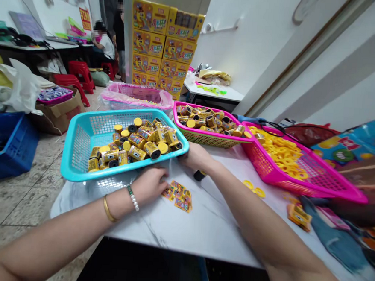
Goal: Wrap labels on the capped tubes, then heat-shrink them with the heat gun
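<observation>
My left hand (150,183) is low over the white table, its fingers partly curled and apart beside several printed yellow cards or stickers (180,195). I see nothing held in it. My right hand (195,157) is at the right corner of the turquoise basket (77,150); its fingers are blurred and mostly hidden by the rim, so a grip cannot be made out. Under my right wrist lies a small black-and-yellow cylinder (199,175). The turquoise basket holds many small yellow cylinders (138,140) with printed wraps and black or yellow ends.
Behind stands a pink basket (207,138) of similar cylinders. On the right, another pink basket (325,184) holds yellow plastic rings (279,151); loose rings (254,190) lie nearby. Yellow boxes (149,43) are stacked behind. A blue crate (9,153) sits left; two people are farther back.
</observation>
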`<state>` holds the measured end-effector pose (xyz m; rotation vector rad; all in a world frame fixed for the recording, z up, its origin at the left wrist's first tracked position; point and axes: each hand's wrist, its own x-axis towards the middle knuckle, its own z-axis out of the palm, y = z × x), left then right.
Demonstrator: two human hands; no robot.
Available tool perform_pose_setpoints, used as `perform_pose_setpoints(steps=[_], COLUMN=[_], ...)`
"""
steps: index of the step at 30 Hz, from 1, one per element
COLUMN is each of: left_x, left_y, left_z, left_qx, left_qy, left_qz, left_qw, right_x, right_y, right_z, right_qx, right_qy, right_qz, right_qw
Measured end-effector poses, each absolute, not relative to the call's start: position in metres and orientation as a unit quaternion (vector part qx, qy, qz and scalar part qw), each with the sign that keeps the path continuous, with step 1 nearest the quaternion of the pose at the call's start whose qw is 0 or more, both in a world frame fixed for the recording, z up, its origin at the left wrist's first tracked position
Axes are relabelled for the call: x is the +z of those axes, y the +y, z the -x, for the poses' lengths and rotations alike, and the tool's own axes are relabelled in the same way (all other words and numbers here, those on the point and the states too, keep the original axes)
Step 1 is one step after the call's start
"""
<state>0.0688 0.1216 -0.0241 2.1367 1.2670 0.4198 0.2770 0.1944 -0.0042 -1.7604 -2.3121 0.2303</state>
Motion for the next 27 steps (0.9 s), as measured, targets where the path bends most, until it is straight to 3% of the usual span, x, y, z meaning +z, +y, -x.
perform_pose_setpoints(steps=[3, 6, 8, 12, 16, 18, 21, 27], left_x=[-0.026, -0.026, -0.025, -0.022, -0.021, -0.021, -0.023, -0.027], left_y=[0.122, 0.121, 0.12, 0.116, 0.112, 0.111, 0.11, 0.108], left_z=[-0.07, -0.069, -0.069, -0.067, -0.067, -0.067, -0.067, -0.069], left_qx=[0.147, 0.149, 0.148, 0.14, 0.093, 0.077, 0.079, 0.077], left_qy=[0.476, 0.473, 0.472, 0.494, 0.495, 0.486, 0.483, 0.475], left_qz=[-0.811, -0.813, -0.816, -0.824, -0.842, -0.85, -0.856, -0.857], left_qw=[0.307, 0.305, 0.298, 0.241, 0.197, 0.187, 0.167, 0.186], right_x=[0.014, 0.048, 0.071, 0.1, 0.103, 0.096, 0.074, 0.015], right_y=[0.193, 0.195, 0.197, 0.199, 0.166, 0.135, 0.091, 0.077], right_z=[-0.301, -0.316, -0.311, -0.281, -0.263, -0.263, -0.266, -0.255], right_qx=[0.05, 0.012, 0.013, 0.082, 0.06, 0.102, 0.232, 0.265], right_qy=[-0.763, -0.738, -0.739, -0.763, -0.779, -0.786, -0.8, -0.772], right_qz=[0.644, 0.675, 0.67, 0.57, 0.497, 0.486, 0.497, 0.546], right_qw=[0.03, 0.006, 0.07, 0.294, 0.377, 0.368, 0.244, 0.189])
